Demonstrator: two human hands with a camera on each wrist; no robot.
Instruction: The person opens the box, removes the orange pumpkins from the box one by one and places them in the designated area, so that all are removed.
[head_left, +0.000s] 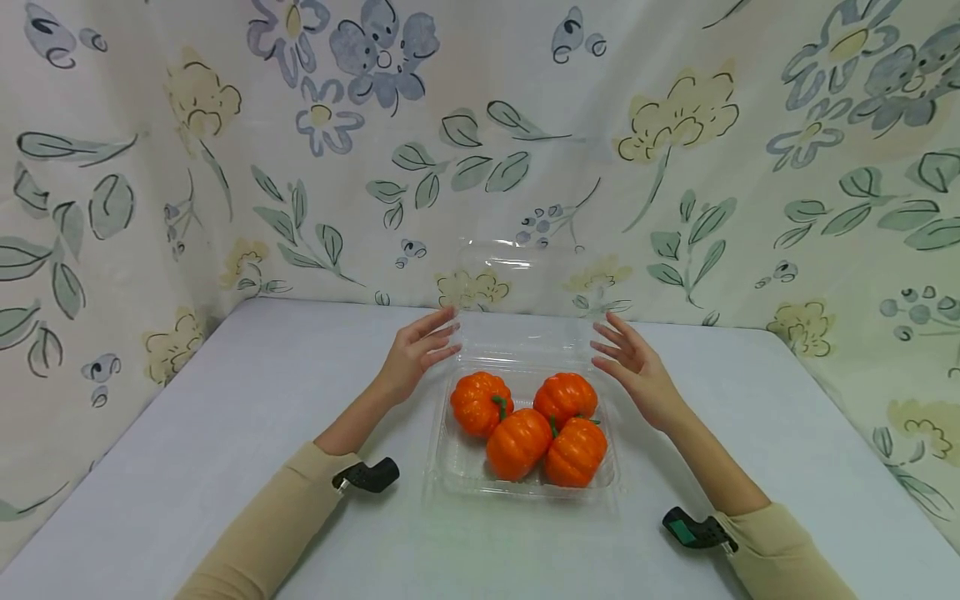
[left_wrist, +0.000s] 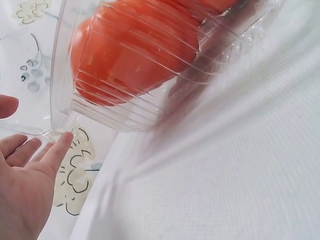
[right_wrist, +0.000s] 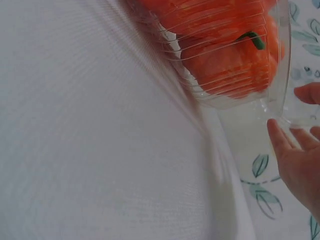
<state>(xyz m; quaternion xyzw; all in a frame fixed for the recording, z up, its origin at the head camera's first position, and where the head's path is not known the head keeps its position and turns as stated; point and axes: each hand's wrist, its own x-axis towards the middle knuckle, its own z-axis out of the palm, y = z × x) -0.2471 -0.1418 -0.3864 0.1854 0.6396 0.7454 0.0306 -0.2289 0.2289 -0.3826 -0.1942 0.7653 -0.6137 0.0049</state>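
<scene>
A clear plastic clamshell box (head_left: 467, 478) sits on the table with its see-through lid (head_left: 525, 335) raised at the back. Inside are several small orange pumpkins (head_left: 519, 444) with green stems. At the lid's left edge is my left hand (head_left: 414, 357), fingers loosely extended and spread. My right hand (head_left: 639, 372) mirrors it at the right edge, fingers also relaxed. From the left wrist, the left hand (left_wrist: 27, 182) has its fingertips right at the box's back corner. On the other side, the right hand (right_wrist: 300, 162) shows its fingertips close to the opposite corner.
A white cloth covers the table (head_left: 315, 367). Behind it hangs a floral curtain (head_left: 480, 167), seen through the lid. Black devices are strapped at the left cuff (head_left: 367, 475) and at the right cuff (head_left: 697, 532).
</scene>
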